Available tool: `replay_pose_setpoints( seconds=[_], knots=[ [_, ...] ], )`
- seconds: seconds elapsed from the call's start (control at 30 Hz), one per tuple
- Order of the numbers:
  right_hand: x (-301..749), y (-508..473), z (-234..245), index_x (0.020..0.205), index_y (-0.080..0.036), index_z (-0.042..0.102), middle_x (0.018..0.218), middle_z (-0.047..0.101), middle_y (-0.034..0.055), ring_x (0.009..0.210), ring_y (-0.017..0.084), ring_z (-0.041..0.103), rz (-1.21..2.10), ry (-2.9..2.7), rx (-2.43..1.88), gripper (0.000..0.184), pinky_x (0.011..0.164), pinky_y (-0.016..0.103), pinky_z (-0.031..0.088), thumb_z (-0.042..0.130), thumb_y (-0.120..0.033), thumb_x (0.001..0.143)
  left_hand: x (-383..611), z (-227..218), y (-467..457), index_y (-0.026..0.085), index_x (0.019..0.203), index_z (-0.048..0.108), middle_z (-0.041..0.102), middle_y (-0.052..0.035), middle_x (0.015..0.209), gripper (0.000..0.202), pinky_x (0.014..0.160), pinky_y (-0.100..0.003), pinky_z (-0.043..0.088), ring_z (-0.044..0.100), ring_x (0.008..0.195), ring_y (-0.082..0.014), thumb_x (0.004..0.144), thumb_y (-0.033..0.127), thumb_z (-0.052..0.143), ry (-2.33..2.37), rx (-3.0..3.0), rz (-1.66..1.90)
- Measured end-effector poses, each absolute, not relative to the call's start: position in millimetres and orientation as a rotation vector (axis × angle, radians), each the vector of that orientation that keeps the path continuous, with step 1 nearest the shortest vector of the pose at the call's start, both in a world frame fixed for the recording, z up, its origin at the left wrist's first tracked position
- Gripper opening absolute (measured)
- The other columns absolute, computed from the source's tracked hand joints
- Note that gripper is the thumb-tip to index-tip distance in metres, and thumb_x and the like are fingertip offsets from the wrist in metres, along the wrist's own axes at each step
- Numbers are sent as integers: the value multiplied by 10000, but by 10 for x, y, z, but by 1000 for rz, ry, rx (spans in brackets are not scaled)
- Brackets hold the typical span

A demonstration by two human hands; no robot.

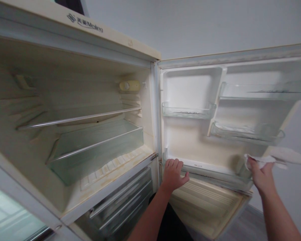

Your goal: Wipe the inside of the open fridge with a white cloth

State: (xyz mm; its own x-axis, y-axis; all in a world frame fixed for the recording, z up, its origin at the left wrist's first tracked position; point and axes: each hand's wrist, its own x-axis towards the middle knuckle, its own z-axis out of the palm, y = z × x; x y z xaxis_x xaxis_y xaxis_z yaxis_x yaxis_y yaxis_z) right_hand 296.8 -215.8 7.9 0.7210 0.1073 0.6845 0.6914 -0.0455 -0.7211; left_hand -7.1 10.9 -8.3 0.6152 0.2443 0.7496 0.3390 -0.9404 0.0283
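Note:
At the left end of the lowest door bin (215,179), my left hand (174,174) is closed over the rim, its fingers curled over the top and its thumb to the side. My right hand (262,175) pinches a white cloth (263,160) by the right end of the same bin, near the door's outer edge. Part of the cloth trails off to the right, smeared by motion. The fridge door (185,145) stands wide open on the right, with several clear bins on its inner side.
The open fridge compartment (85,90) on the left has a glass shelf (82,117) and a clear drawer (102,150). Yellowish stains mark its floor (110,175). Below are an open lower compartment with drawers (125,201) and a second open door (208,204).

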Motion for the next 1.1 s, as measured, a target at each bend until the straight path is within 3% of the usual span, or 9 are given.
replay_pose_setpoints(
  seconds=[0.17, 0.63, 0.9, 1.1],
  knots=[
    [2917, -2149, 136, 1313, -140, 527, 1274, 540, 116, 1237, 312, 510, -611, -766, -1537, 641, 1132, 481, 315, 637, -494, 789, -74, -84, 109, 217, 900, 554, 567, -44, 874, 285, 885, -405, 406, 520, 886, -244, 761, 437, 671, -495, -2720, -1239],
    [2911, -2147, 105, 1395, -164, 424, 1294, 499, 115, 1245, 307, 485, -541, -691, -1550, 757, 1144, 476, 296, 652, -510, 761, -72, -96, 119, 217, 898, 554, 556, -39, 863, 285, 896, -404, 404, 512, 886, -242, 750, 426, 679, -487, -2709, -1256],
    [2869, -2160, 150, 1332, -181, 482, 1267, 523, 103, 1231, 304, 505, -574, -698, -1556, 666, 1136, 474, 311, 636, -500, 769, -67, -96, 124, 223, 907, 561, 564, -43, 867, 275, 903, -408, 407, 514, 886, -244, 747, 412, 680, -481, -2730, -1269],
    [2800, -2163, 172, 1382, -173, 445, 1341, 476, 124, 1285, 336, 468, -545, -636, -1606, 757, 1143, 469, 302, 631, -543, 748, -69, -96, 118, 227, 918, 568, 566, -45, 874, 278, 909, -410, 416, 523, 894, -251, 747, 414, 682, -488, -2722, -1260]
  ],
)
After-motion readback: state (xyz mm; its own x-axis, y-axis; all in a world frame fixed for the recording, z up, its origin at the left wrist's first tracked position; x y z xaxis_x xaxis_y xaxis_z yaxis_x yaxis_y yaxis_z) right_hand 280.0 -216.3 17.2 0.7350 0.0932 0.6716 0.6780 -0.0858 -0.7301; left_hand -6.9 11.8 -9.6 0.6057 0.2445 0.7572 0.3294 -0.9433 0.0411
